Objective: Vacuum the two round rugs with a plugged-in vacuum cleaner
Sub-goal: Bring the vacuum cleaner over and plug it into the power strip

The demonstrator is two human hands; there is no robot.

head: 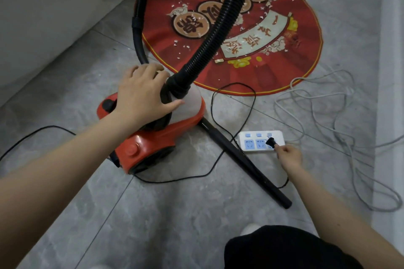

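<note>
still at the setup stage by the look of it: right hand (289,156) pinching the black plug (271,142) at the rightmost socket of the white power strip (260,141), can't tell whether the prongs are fully seated. left hand (143,91) spread flat, fingers relaxed, resting on top of the red canister vacuum (153,137) right beside where the corrugated black hose (218,28) joins the pale front housing. black wand tube (244,159) lying on the grey tile floor (175,214), running out from under the vacuum past the strip, so nothing aimed at a rug yet. thin black power cord (236,116) looping loose on the floor between vacuum and strip. only one round red rug (306,28) in view, just beyond the vacuum, sprinkled with white scraps (185,47) over the middle and left part, so looks not vacuumed at all. second rug not visible, no call on that one. rug printed with big chinese characters on round medallions and a scroll banner, upside down from here and not readable for sure. no brand legible on the vacuum or strip. pale grey cable (328,105) tangled off to the right.
</note>
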